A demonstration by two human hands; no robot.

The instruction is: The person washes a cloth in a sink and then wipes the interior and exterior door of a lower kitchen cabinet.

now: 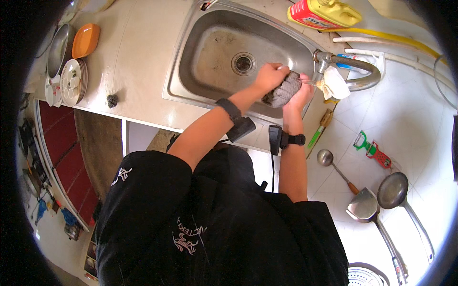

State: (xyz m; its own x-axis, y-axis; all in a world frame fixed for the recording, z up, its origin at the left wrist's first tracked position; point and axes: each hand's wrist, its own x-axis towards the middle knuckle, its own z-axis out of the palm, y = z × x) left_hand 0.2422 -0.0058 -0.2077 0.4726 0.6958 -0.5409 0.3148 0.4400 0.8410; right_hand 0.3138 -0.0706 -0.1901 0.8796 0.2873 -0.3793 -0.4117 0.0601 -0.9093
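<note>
A bunched grey cloth (285, 91) is between my two hands, over the right end of the stainless steel sink (209, 71). My left hand (271, 78) grips its upper left side with curled fingers. Cupped around its right side is my right hand (300, 94). Beside them, the curved metal faucet (374, 73) has a white wrap (336, 84) at its mouth, and a thin stream of water seems to reach the cloth. The drain strainer (243, 64) lies to the left of my hands.
On the counter at left are a dark scourer (112, 100), stacked plates (82, 82), an orange dish (86, 40) and a metal bowl (59, 50). A yellow jug (332, 14) is behind the sink. A green-handled brush (318, 130), peelers (372, 150), ladles (393, 190) and a spatula (362, 207) are at right.
</note>
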